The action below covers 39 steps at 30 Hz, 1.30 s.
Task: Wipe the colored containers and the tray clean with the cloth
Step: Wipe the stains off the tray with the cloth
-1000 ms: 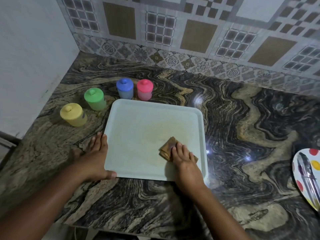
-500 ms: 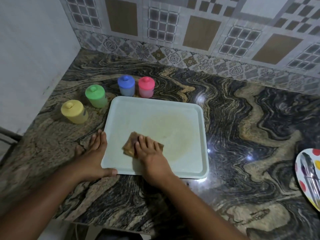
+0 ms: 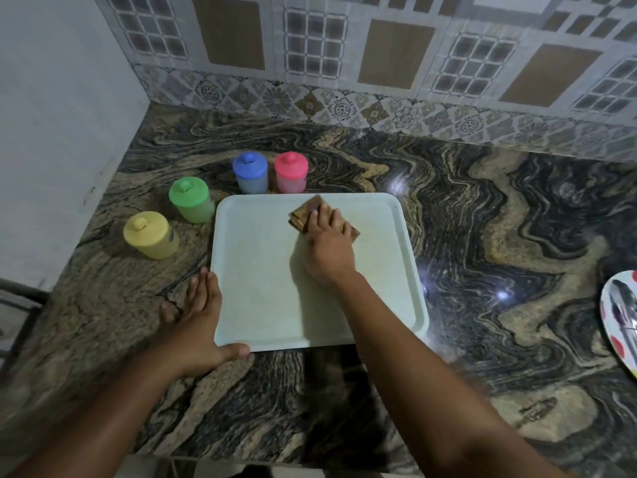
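While the left hand (image 3: pixel 198 326) lies flat and relaxed against the tray's (image 3: pixel 269 288) near-left corner, the right hand (image 3: pixel 327 250) presses the folded cloth (image 3: pixel 303 213) near the far rim. The cloth sits beneath seemingly straight, slightly blurred fingers, and the colored containers (image 3: pixel 190 200) stand beyond.

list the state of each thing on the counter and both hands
tray, flat on the counter
cloth, folded, pressed on the tray's far part
right hand, fingers flat on the cloth
left hand, fingers straight, against the tray's near left corner
yellow container, upright, lid on, off the tray
green container, same
blue container, same
pink container, same
plate, cut off at the right edge
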Each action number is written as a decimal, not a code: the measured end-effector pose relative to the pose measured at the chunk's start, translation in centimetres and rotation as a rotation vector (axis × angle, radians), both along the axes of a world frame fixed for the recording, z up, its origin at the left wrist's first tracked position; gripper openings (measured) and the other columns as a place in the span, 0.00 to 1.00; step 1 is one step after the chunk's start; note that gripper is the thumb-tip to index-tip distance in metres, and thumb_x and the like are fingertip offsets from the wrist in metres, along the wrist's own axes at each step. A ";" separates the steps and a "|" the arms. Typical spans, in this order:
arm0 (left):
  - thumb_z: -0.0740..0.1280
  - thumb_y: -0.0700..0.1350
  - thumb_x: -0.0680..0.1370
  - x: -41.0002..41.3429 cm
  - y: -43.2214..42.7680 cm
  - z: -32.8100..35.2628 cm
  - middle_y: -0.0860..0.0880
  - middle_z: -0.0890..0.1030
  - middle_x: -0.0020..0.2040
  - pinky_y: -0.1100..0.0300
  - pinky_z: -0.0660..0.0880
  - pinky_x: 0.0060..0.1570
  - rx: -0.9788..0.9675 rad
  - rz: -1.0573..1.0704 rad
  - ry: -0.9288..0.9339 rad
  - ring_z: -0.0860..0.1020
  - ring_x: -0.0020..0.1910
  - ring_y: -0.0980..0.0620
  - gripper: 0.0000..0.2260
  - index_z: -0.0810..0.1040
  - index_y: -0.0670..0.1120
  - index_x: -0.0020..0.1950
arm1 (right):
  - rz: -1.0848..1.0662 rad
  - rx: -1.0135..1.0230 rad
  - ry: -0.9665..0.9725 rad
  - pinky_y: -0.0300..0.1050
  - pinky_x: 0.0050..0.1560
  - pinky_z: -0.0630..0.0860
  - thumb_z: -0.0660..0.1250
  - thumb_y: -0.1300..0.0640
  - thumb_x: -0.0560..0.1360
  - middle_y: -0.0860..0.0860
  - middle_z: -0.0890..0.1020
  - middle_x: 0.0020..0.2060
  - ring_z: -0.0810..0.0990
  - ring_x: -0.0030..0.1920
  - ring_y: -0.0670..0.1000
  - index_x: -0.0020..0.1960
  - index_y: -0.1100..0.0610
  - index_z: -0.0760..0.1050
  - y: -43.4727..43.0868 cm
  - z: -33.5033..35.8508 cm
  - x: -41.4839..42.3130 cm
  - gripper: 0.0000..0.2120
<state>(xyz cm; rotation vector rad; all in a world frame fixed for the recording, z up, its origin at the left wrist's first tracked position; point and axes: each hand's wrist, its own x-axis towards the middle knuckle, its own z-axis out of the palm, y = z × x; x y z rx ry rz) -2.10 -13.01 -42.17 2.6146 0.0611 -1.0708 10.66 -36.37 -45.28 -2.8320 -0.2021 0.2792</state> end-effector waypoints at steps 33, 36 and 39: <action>0.70 0.69 0.69 -0.2 0.0 0.5 0.51 0.22 0.75 0.33 0.38 0.73 0.033 -0.010 -0.017 0.26 0.75 0.50 0.60 0.23 0.50 0.75 | 0.213 0.089 0.086 0.61 0.78 0.54 0.60 0.64 0.75 0.56 0.58 0.81 0.54 0.81 0.63 0.80 0.59 0.61 -7.2 0.1 -14.1 0.33; 0.70 0.69 0.70 -0.2 -0.2 0.7 0.51 0.23 0.75 0.33 0.38 0.73 0.028 -0.017 -0.008 0.26 0.75 0.51 0.60 0.23 0.50 0.75 | 0.005 0.024 0.083 0.58 0.77 0.54 0.58 0.64 0.80 0.56 0.55 0.82 0.52 0.81 0.63 0.81 0.57 0.58 -11.9 -0.1 -10.4 0.30; 0.69 0.69 0.70 -0.1 -0.3 0.9 0.51 0.23 0.75 0.33 0.39 0.74 0.036 -0.030 -0.006 0.26 0.75 0.51 0.60 0.23 0.49 0.75 | -0.089 -0.013 0.052 0.57 0.78 0.52 0.58 0.62 0.81 0.56 0.52 0.82 0.51 0.81 0.63 0.81 0.57 0.56 -10.5 0.0 -4.1 0.30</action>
